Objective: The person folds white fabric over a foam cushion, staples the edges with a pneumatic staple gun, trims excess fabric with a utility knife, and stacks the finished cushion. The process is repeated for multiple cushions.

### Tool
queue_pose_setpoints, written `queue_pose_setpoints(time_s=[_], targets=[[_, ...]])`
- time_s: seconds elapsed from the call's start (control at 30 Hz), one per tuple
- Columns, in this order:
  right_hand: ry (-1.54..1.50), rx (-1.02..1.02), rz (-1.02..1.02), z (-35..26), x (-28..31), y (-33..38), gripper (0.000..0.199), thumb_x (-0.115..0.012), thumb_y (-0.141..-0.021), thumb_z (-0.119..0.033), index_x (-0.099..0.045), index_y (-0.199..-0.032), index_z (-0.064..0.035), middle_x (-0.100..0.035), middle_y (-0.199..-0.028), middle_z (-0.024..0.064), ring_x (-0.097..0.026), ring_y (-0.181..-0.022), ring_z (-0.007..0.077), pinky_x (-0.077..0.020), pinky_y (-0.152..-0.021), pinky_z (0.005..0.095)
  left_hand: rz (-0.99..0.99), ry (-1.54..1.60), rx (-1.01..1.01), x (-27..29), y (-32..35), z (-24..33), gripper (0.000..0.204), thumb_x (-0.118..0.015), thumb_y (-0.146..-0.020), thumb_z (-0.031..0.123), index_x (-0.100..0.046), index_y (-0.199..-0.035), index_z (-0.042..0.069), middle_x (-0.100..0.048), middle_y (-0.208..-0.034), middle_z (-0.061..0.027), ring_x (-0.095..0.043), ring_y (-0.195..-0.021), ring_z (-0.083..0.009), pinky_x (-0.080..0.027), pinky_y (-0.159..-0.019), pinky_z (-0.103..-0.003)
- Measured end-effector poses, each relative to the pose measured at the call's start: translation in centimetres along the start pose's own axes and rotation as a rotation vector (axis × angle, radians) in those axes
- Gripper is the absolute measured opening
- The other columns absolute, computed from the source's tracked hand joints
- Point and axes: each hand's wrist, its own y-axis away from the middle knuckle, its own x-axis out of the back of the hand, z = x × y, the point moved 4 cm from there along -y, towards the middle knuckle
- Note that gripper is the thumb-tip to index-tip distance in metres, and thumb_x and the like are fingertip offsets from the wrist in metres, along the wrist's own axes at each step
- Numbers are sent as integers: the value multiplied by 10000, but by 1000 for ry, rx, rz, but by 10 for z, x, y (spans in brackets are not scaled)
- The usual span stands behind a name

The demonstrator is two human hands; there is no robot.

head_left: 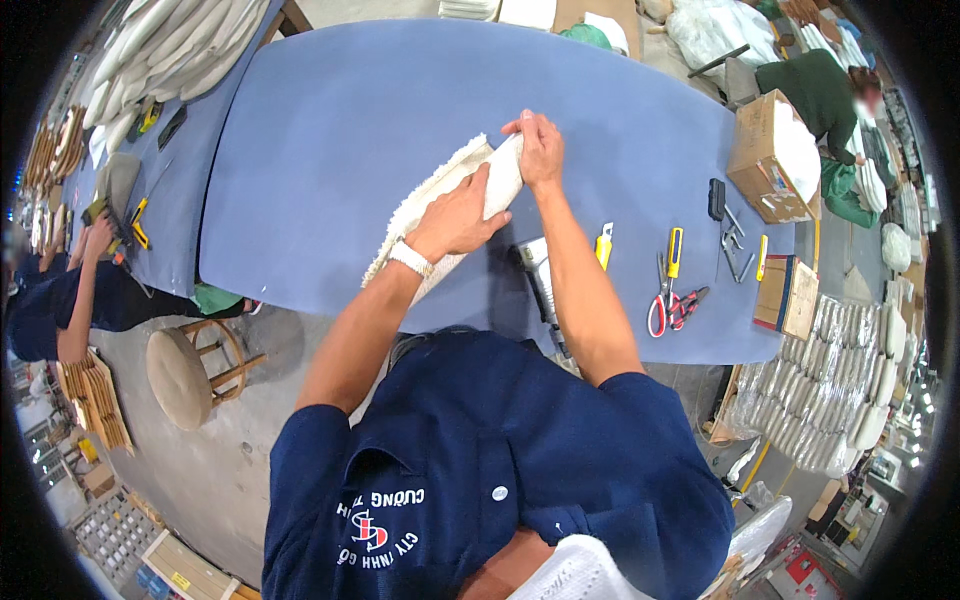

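At centre of the blue surface (pixel 340 150), both hands grasp a white padded piece (pixel 500 180): left hand (pixel 460 218) pressing it, right hand (pixel 540 148) gripping its 12 o'clock end. Cream fabric (pixel 425 200) partly wrapped; remainder loose. Scissors (pixel 665 290) at 3 o'clock.

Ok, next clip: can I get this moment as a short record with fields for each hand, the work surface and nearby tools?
left hand: pressing on cream fabric-covered pad
right hand: gripping the pad's far end
surface: blue table
nearby tools: red-handled scissors, yellow utility knife, staple gun by right forearm
others: person at left table, cardboard box at right
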Motion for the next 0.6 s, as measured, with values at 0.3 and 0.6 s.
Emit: queue_pose_setpoints(time_s=[0.3,0.6], targets=[[-194,-209,-85,41,-9,-20,492,-531,-1029,-431,-770,-832,-49,-656,-748,78,-613,-765,206,-467,-733,364,-165,462,-204,2,-41,-19,1109,-802,-779,425,-214,-1617,0,-358,-1611,-256,-329,-1512,-373,-269,-1240,-418],[-232,-352,-55,54,-19,-24,540,-504,-1044,-459,-758,-821,-38,-632,-703,40,-607,-740,173,-469,-724,354,93,107,-1,17,108,-59,901,-731,-916,490,-356,-1561,-14,-514,-1494,-282,-498,-1394,-414,-444,-1118,-449]])
